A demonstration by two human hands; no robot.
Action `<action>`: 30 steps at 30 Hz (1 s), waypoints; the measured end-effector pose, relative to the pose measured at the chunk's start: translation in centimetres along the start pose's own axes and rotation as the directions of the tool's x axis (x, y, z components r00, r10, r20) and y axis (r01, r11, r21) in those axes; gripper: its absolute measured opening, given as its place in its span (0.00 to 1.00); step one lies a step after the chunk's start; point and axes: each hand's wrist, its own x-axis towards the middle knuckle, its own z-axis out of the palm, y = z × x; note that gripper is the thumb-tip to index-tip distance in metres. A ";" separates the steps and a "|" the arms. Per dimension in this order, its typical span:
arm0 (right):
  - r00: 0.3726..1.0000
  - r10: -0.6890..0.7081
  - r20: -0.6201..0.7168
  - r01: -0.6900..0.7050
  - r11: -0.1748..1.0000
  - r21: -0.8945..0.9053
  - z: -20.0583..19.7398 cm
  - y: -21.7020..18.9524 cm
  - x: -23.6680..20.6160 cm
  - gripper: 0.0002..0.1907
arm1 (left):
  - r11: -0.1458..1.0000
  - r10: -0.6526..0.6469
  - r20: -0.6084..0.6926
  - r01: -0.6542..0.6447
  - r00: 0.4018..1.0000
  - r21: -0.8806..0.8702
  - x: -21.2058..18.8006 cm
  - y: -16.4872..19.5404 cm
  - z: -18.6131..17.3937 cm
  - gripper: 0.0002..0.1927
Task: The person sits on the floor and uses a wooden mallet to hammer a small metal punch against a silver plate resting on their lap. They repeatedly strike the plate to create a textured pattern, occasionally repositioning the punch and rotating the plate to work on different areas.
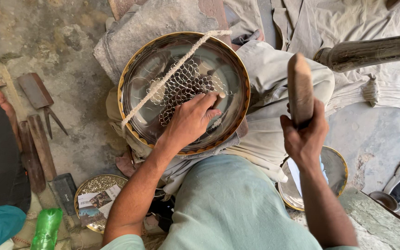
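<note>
The round metal plate (184, 92) lay tilted on the person's lap, engraved face up, a cord (172, 74) crossing it diagonally from upper right to lower left. The wooden mallet (300, 88) stood nearly upright, head pointing away, in open air right of the plate's rim. The right hand (305, 136) clenched its handle. The left hand (191, 121) pinched a small chisel (219, 98) against the plate's centre.

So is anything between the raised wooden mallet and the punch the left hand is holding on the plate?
Nothing visible. The right hand holds the wooden mallet raised to the right of the round metal plate. The left hand pins a small punch on the plate's engraved centre. The twisted cord crosses the plate farther left.
</note>
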 end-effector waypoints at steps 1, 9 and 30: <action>0.999 0.006 0.038 -0.005 1.000 -0.027 -0.1 -0.7 0.5 0.24 | 1.000 0.016 -0.007 -0.016 1.000 0.007 -0.1 -0.1 0.0 0.19; 0.858 -0.435 0.274 0.513 0.765 -0.390 0.5 -6.5 5.0 0.24 | 0.996 -0.059 -0.218 0.041 0.974 -0.084 -2.5 -0.6 1.6 0.16; 0.881 -0.383 0.279 0.471 0.648 -0.598 -1.4 -9.0 1.9 0.21 | 0.933 -0.244 -0.426 0.091 0.871 -0.349 -4.6 -1.1 1.1 0.12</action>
